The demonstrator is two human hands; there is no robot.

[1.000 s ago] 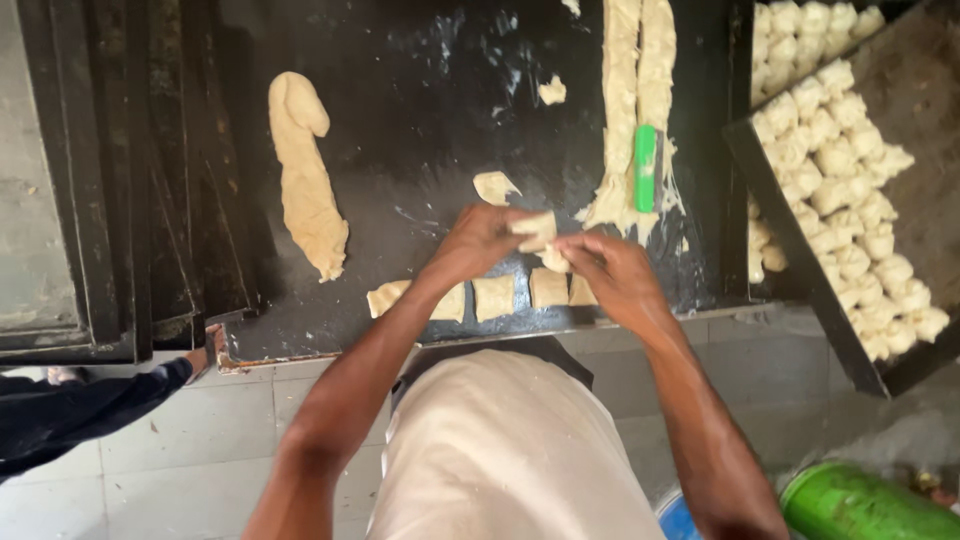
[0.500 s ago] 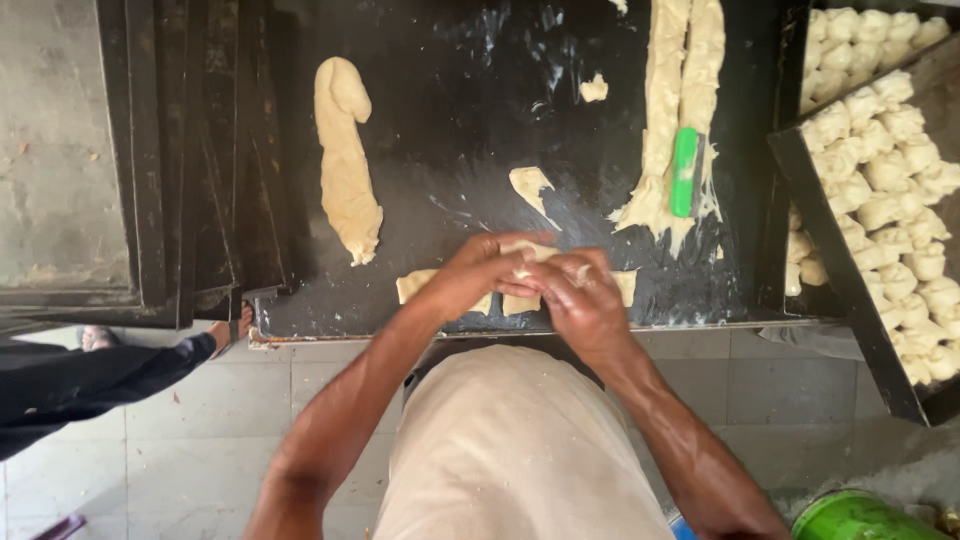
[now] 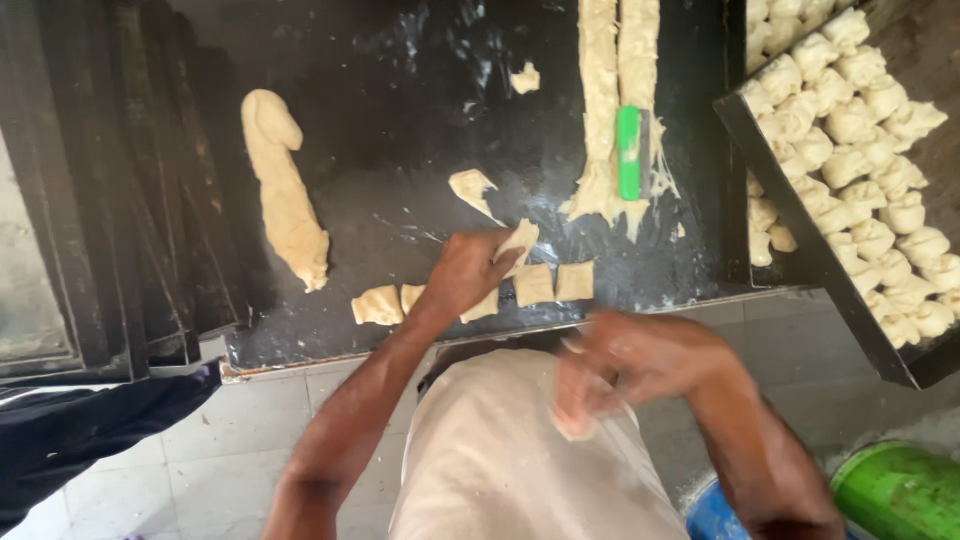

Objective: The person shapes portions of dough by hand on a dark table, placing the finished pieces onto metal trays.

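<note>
Portioning and shaping of dough, seen from above. The left hand (image 3: 470, 272) is closed on a pale, soft square piece of dough (image 3: 518, 240), pinching it up at the near edge of the dark, flour-streaked metal worktop (image 3: 420, 120). The right hand (image 3: 630, 365) is drawn back over the person's light apron (image 3: 500, 450); motion blur hides its fingers, though a pale lump appears to sit in it, so whether it grips cannot be told. A row of cut square dough pieces (image 3: 555, 282) lies along the worktop's front edge, matte and slightly puffed. Behind it, two long flattened dough strips (image 3: 615, 90) run away from the viewer, their near ends ragged, with a green-handled cutter (image 3: 628, 152) lying on them. A thick rolled dough log (image 3: 283, 190) rests to the left. At right, a dark tray (image 3: 800, 240) holds closely packed knotted dough pieces (image 3: 860, 130). Judged step: piece-by-piece shaping; the soft dough likely calls for a light, even pinch.
</note>
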